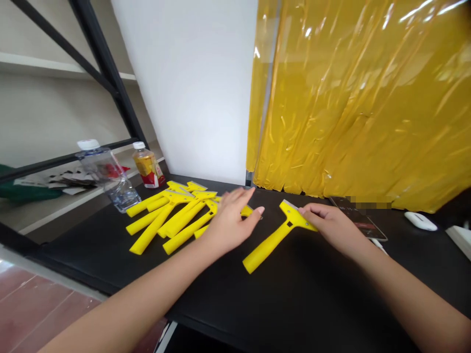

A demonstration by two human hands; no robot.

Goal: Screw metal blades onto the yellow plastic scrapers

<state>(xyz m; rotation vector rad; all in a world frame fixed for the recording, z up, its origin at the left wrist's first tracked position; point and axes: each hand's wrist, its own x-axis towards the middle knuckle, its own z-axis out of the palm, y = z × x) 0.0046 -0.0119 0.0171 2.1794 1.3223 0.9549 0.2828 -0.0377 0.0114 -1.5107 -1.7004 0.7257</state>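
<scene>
Gripping a yellow scraper (pixel 275 239), the right fingers (pixel 316 212) pinch its head.

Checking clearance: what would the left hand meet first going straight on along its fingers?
The left hand would likely meet the yellow sheeting first, low down beside the white panel; depth is unclear in this view.

No words, brands or numbers are legible. Pale marks on the red-and-yellow label (pixel 151 171) of the 1 small bottle (pixel 143 155) are too small to read. On the 1 phone (pixel 376 233), faint light characters near the screen's top are too blurred to make out.
</scene>
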